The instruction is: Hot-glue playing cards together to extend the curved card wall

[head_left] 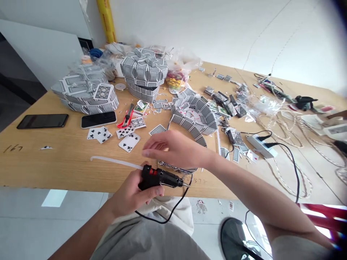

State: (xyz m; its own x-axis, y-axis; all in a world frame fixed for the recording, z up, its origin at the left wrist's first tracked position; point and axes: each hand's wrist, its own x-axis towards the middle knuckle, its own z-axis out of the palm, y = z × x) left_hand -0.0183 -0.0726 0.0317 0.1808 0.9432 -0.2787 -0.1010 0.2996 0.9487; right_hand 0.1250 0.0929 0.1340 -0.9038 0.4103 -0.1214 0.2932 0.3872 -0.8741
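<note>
My left hand (pixel 138 191) is wrapped round a black hot glue gun (pixel 162 177) with a red switch, just off the table's front edge. Its metal nozzle points right, and a long white glue stick (pixel 116 161) sticks out of its back. Above the gun hovers my right hand (pixel 173 148), fingers loosely bent, thumb apart, with nothing visible in them. Partly behind that hand stands a curved wall of grey-backed playing cards (pixel 187 124). Beyond it sits an open-topped card box (pixel 202 115) with loose cards inside.
Two lidded card boxes (pixel 143 72) (pixel 84 92) stand at the back left. Two phones (pixel 42 121) (pixel 99 119), red-handled pliers (pixel 128 117) and loose cards (pixel 129 142) lie before them. To the right are card scraps, a power strip (pixel 261 146) and coiled rope (pixel 295 173). The gun's cord loops below.
</note>
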